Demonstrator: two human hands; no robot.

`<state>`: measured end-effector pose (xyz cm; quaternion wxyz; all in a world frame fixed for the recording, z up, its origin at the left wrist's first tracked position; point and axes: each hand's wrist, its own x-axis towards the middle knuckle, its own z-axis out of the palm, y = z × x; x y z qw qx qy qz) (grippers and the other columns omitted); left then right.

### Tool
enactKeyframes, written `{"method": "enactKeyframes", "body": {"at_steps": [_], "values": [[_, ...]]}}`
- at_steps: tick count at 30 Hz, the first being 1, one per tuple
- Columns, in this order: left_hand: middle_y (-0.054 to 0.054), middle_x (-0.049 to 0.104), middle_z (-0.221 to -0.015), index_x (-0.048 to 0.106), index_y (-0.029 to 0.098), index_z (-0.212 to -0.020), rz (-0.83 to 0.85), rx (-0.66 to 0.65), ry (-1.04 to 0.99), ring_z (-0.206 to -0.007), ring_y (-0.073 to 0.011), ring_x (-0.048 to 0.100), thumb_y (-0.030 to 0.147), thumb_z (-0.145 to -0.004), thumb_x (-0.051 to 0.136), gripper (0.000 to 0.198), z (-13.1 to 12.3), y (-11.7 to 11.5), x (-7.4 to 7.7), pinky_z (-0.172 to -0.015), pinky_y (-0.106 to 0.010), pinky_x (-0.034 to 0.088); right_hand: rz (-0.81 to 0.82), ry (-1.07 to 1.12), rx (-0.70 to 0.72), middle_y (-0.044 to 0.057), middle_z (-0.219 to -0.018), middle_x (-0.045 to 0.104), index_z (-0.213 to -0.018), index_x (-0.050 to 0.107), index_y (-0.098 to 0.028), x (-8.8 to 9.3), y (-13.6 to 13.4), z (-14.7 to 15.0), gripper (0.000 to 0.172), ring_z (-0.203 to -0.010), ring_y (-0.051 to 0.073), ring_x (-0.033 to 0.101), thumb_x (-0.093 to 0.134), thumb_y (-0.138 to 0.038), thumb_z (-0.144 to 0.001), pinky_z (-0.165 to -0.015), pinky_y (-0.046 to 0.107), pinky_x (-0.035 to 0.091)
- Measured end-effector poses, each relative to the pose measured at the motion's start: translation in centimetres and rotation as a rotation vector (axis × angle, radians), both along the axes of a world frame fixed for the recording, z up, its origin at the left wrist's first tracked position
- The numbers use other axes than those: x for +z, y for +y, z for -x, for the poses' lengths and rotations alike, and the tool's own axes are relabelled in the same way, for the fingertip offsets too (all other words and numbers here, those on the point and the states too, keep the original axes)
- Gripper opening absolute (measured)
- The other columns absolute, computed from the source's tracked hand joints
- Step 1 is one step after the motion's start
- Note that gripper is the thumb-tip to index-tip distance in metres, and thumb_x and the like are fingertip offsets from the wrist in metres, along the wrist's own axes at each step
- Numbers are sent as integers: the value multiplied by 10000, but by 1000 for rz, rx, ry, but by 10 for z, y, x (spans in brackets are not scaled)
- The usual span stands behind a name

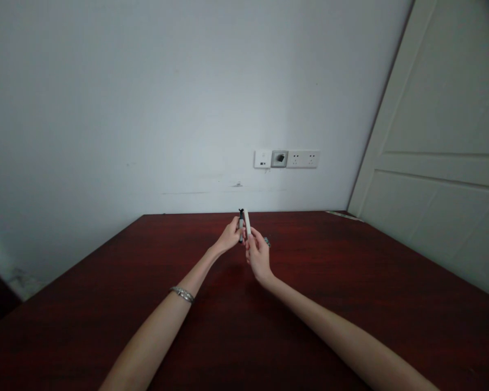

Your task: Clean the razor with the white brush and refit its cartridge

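Left hand (229,235): pinches a slim grey stick (241,223) between thumb and fingers; the wrist bends in from the near left.
Right hand (259,258): pinches the lower part of a slim white stick (247,221); its forearm comes in from the near right.
Grey stick: stands roughly upright in the left hand, with black at both ends and a small forked shape at the top; too small to tell exactly what it is.
White stick: just right of the grey one, its top leaning slightly left; whether the two touch, I cannot tell.
Bracelet (182,294): silver-coloured, around the left wrist.
Small patterned thing (267,241): just right of the right hand's fingers, partly hidden by them; what it is cannot be made out.
Surface (334,277): dark red-brown with a faint grain, spreading out under both arms; the hands are over its far middle.
Strip (344,216): thin and pale, along the far right edge of the surface.
Wall (146,98): pale, behind the far edge, with dark scuffs low in the middle.
Sockets (303,159): on the wall, right of the middle, in a row with two other plates.
Door (440,119): pale and panelled, at the far right.
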<state>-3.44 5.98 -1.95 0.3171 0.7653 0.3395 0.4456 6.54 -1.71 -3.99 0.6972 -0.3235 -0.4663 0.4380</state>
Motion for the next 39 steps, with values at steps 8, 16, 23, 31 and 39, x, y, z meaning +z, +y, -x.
{"method": "enactKeyframes", "body": {"at_steps": [8, 16, 23, 31, 39], "values": [[48, 542, -607, 409, 176, -913, -6, -83, 14, -488, -95, 552, 281, -837, 475, 145, 0, 5, -9, -484, -198, 430, -50, -23, -17, -77, -564, 399, -1108, 528, -164, 14, 2, -8, 428, -370, 35, 312, 519, -463, -802, -310, 157, 252], [52, 528, -599, 400, 176, -889, 47, -50, 4, -451, -87, 546, 249, -838, 452, 103, 2, 1, -9, -463, -197, 440, 22, -38, -2, -87, -547, 415, -1109, 529, -156, 11, 0, -17, 452, -337, 26, 284, 538, -459, -774, -294, 156, 228], [50, 531, -614, 405, 177, -886, 29, -40, 8, -463, -87, 543, 224, -819, 456, 97, -1, 1, -7, -470, -202, 440, 13, -64, 37, -86, -526, 407, -1093, 555, -136, 18, -6, -15, 459, -328, 23, 276, 537, -461, -769, -283, 153, 229], [60, 523, -577, 412, 180, -899, 24, -49, 8, -438, -92, 541, 263, -820, 475, 131, 0, 3, -6, -451, -197, 431, -1, -56, 9, -76, -538, 416, -1089, 590, -155, 13, -4, -17, 451, -338, 20, 284, 552, -469, -767, -294, 152, 228], [53, 528, -588, 412, 180, -898, 20, -45, 25, -448, -101, 550, 247, -813, 474, 125, -1, 2, -7, -449, -206, 444, 2, -73, 8, -75, -539, 414, -1093, 592, -142, 19, -5, -19, 459, -340, 25, 289, 556, -467, -770, -294, 160, 231]]}}
